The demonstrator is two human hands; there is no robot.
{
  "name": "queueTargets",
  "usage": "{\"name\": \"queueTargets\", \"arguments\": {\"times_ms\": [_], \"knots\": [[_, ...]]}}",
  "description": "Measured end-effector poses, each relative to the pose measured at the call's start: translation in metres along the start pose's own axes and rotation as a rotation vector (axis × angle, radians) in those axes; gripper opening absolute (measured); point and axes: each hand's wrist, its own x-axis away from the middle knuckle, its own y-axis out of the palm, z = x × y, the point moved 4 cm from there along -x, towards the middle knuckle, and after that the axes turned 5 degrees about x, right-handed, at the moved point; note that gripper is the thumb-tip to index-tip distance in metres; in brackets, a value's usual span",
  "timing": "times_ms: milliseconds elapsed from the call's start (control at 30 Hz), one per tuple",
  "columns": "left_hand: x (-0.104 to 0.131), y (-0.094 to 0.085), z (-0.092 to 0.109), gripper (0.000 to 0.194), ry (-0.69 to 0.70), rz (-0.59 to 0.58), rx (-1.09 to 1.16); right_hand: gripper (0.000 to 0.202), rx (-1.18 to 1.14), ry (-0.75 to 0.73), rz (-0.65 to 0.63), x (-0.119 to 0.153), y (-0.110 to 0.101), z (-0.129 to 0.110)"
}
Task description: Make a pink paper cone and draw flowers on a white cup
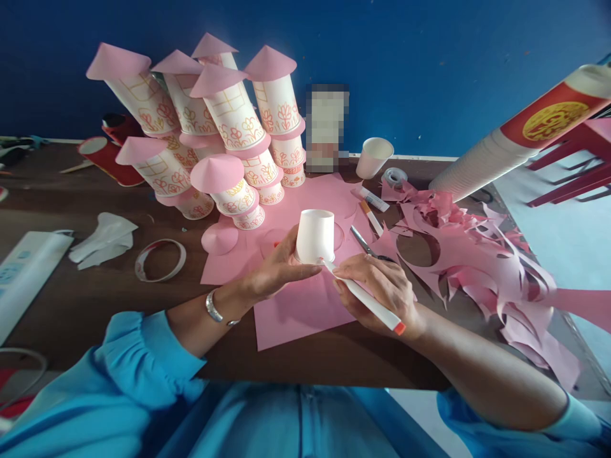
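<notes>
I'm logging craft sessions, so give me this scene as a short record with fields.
Left hand: holds a plain white cup
Right hand: grips a white marker, its tip at the cup's lower edge
Beneath: pink paper on a dark table
Behind, left: decorated towers with pink cone roofs
Beside right hand: scissors
Far right: pink scraps, a leaning cup stack

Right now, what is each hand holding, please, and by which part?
Left hand: white cup, near its lower edge. Right hand: white marker, near its tip.
</notes>
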Motion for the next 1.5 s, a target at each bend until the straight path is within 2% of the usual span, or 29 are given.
{"name": "queueTargets", "arguments": {"times_ms": [333,567,833,1033,1500], "knots": [[0.001,-0.003,-0.003,0.060,-0.013,-0.012,-0.036,0.009,-0.018,0.044,-0.051,0.001,0.001,-0.002],[0.000,-0.006,-0.013,0.064,0.046,-0.059,0.155,0.015,-0.050,0.060,0.075,-0.002,-0.009,-0.001],[-0.002,-0.012,-0.024,0.043,0.111,-0.112,0.236,0.015,-0.032,0.066,0.077,-0.004,-0.010,0.000],[-0.001,-0.009,-0.023,0.055,0.072,-0.147,0.260,0.012,-0.040,0.079,0.067,-0.004,-0.011,0.000],[0.001,-0.007,-0.020,0.059,0.048,-0.165,0.273,0.015,-0.035,0.082,0.018,-0.005,-0.012,-0.002]]}}
